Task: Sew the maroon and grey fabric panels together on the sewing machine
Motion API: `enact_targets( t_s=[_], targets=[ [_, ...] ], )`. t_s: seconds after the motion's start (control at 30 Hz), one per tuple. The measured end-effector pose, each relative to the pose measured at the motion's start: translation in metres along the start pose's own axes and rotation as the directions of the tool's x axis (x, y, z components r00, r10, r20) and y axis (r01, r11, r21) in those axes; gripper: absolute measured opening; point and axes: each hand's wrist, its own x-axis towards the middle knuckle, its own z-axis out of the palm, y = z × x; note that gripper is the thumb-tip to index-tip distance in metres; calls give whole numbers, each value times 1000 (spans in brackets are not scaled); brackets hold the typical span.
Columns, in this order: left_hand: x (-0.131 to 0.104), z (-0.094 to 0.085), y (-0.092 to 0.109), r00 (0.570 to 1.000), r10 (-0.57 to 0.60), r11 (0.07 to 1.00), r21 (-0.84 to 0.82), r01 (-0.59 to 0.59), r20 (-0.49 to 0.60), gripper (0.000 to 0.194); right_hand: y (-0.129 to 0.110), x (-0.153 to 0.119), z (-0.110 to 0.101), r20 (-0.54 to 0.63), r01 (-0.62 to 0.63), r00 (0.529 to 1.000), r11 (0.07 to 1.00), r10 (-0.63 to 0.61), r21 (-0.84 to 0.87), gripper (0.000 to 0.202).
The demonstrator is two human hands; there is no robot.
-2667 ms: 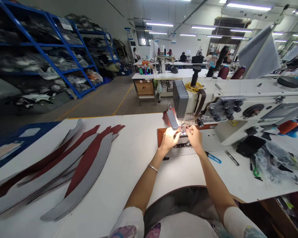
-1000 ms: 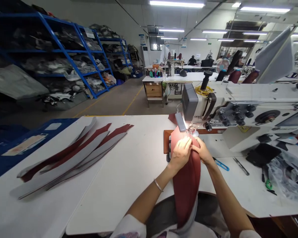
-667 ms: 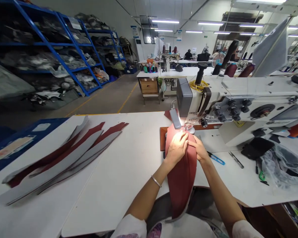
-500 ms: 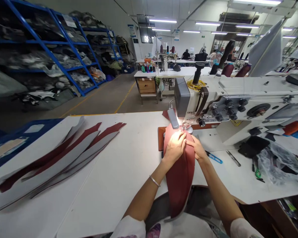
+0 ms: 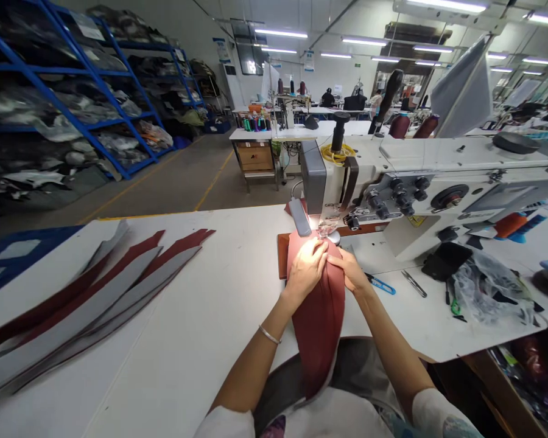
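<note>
A long dark red panel (image 5: 317, 328) runs from under the needle area of a white sewing machine (image 5: 393, 182) down to my lap. On its left half near the needle lies my left hand (image 5: 307, 267), its fingers bent together and pressing on the panel. My right hand (image 5: 349, 271) grips the panel's right edge, thumb and fingers close to the seam. A small lamp (image 5: 300, 218) lights the spot just ahead of my fingertips. The fingertips of both hands nearly meet.
Red and grey strips (image 5: 119, 292) lie on the left of the white table (image 5: 228, 304). Right of my hands are blue-handled snips (image 5: 381, 284), tweezers (image 5: 414, 284) and a clear plastic bag (image 5: 493, 289). Blue shelves (image 5: 137, 115) stand at the back left; a person (image 5: 327, 97) is far off.
The whole view has shifted, so the machine, table and hands appear farther left. Both hands keep their places on the red panel, with no clear movement against the machine.
</note>
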Motion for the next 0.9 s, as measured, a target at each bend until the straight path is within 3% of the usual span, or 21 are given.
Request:
enact_targets(
  t_s=[0.27, 0.47, 0.67, 0.9],
  targets=[
    [5, -12, -7, 991, 129, 991, 20, -130, 35, 29, -3, -3, -5, 40, -53, 998, 998, 52, 17, 40],
    [7, -12, -8, 989, 143, 990, 7, -143, 28, 27, -5, 1, -8, 56, -72, 996, 996, 69, 52, 34],
    [17, -10, -15, 986, 164, 986, 30, -164, 13, 26, -5, 8, -18, 43, -107, 994, 993, 105, 39, 37],
    [15, -18, -8, 955, 271, 961, 27, -276, 122, 26, 18, 7, -21, 53, -176, 984, 973, 170, 147, 54]
  ],
)
